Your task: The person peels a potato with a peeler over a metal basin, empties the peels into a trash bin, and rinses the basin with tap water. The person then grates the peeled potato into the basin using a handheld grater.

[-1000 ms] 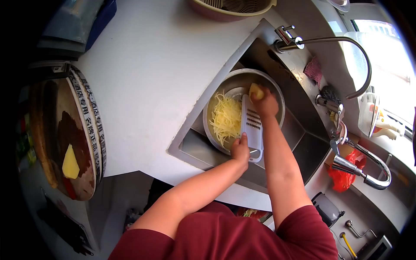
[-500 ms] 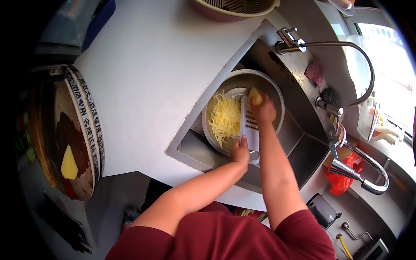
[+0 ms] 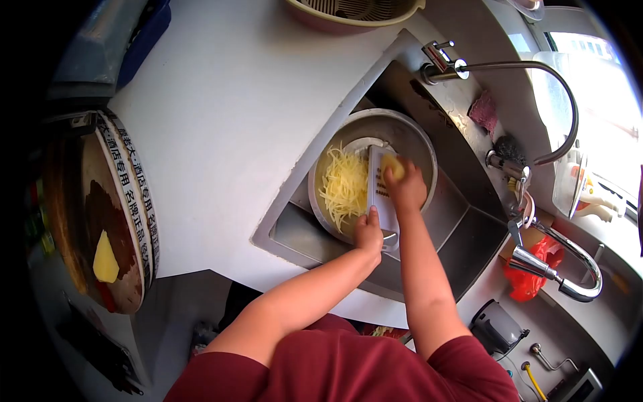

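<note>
My left hand grips the near end of a white grater, which slants into a round metal bowl. In my right hand is a peeled potato piece, pressed on the grater's face near its far half and slightly blurred. Pale yellow potato shreds lie heaped in the bowl, left of the grater. Part of the bowl's bottom is hidden by the grater and my right hand.
The bowl sits in a steel sink. A thin faucet and a pull-down faucet stand to the right. Another potato piece lies on the round chopping board at left. A colander is on the counter.
My right hand has moved with the potato piece a little toward me along the grater. My left hand keeps its hold; the whole view has shifted slightly.
</note>
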Action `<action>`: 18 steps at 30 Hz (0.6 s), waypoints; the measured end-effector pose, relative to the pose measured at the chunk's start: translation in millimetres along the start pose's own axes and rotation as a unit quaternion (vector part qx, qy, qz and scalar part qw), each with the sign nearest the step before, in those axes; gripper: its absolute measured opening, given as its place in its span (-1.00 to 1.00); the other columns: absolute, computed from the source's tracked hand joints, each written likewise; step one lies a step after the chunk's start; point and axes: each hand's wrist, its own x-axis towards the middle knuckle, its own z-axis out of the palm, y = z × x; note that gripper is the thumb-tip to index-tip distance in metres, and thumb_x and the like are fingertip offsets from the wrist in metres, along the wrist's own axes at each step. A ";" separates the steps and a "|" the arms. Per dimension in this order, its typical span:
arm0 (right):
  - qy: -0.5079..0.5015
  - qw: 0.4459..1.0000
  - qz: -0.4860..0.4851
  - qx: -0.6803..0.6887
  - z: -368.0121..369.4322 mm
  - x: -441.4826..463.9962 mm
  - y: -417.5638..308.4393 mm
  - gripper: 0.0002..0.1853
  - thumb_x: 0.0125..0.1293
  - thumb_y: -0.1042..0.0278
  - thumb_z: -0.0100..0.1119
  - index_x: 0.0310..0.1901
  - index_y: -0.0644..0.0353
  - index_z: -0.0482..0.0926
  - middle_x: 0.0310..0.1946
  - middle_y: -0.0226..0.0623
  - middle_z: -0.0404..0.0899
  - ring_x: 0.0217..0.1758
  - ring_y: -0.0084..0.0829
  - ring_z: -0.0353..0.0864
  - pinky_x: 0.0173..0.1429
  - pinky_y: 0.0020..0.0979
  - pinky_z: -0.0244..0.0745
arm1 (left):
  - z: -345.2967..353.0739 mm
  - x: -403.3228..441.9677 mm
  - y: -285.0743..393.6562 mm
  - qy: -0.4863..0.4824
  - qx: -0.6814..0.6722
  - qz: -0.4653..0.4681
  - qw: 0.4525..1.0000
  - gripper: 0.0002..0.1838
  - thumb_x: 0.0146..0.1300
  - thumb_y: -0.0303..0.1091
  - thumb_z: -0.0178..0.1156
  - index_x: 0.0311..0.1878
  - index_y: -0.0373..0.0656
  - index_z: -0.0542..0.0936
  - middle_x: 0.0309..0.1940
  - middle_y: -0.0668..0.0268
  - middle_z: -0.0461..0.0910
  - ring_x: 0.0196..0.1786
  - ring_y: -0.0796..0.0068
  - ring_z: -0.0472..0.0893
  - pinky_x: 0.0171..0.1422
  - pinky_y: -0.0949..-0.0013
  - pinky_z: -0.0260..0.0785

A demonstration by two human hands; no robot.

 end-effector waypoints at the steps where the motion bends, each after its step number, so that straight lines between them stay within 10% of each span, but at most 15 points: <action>1: 0.005 1.000 -0.011 -0.024 6.4 13.5 -2.0 -0.54 0.04 -0.06 0.23 0.02 -0.23 0.56 -0.20 -0.16 0.56 -0.23 -0.04 0.63 -0.19 -0.08 0.54 | -0.5 -2.2 -4.9 -0.001 0.024 0.006 1.000 -0.52 0.39 0.11 -0.06 -0.26 -0.20 0.45 -0.50 0.35 0.40 -0.55 0.50 0.38 -0.57 0.42 0.27; 13: -0.077 0.993 -0.092 0.003 -115.4 -72.1 7.0 -0.57 0.02 0.02 0.29 -0.03 -0.13 0.60 -0.26 -0.23 0.59 -0.26 -0.14 0.64 -0.21 -0.20 0.55 | -3.4 -15.4 12.7 -0.030 -0.038 -0.020 0.999 -0.54 0.40 0.08 -0.06 -0.31 -0.18 0.47 -0.57 0.35 0.40 -0.62 0.51 0.35 -0.59 0.42 0.23; 18: -0.072 0.997 -0.008 -0.035 -45.7 -59.3 -0.5 -0.58 0.05 -0.06 0.22 -0.03 -0.17 0.60 -0.26 -0.15 0.60 -0.25 -0.06 0.65 -0.20 -0.13 0.55 | -0.6 -13.5 0.0 0.001 -0.042 -0.028 0.999 -0.54 0.42 -0.01 -0.04 -0.36 -0.27 0.49 -0.50 0.25 0.49 -0.41 0.48 0.39 -0.26 0.32 0.29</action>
